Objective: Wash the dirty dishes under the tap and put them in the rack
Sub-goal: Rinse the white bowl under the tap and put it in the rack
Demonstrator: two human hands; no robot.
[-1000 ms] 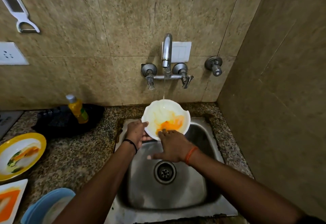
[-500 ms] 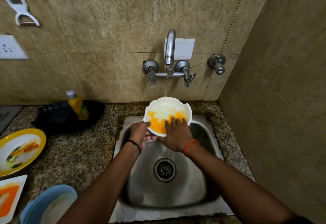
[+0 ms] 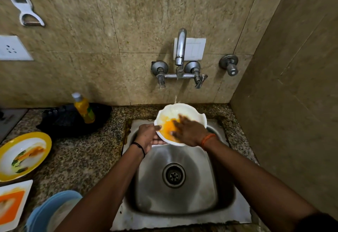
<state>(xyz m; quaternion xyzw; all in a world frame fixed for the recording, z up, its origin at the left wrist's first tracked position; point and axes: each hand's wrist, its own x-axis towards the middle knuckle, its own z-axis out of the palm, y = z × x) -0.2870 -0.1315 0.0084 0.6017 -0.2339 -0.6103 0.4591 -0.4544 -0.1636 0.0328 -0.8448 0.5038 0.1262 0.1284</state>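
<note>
A white scalloped bowl (image 3: 172,112) smeared with orange residue is held over the steel sink (image 3: 175,191), under a thin stream of water from the wall tap (image 3: 180,49). My left hand (image 3: 147,136) grips the bowl's left rim from below. My right hand (image 3: 188,130) lies flat inside the bowl with its fingers spread on the orange patch; it is blurred by motion.
On the granite counter at the left stand a yellow-rimmed dirty plate (image 3: 23,156), a square white plate with orange sauce (image 3: 11,206), a blue bowl (image 3: 49,211), a yellow soap bottle (image 3: 84,108) and a black pan (image 3: 73,120). A tiled wall closes the right side.
My right hand has slid up into the bowl and rubs across the orange residue, which has spread to the bowl's left. The left hand keeps its hold.
</note>
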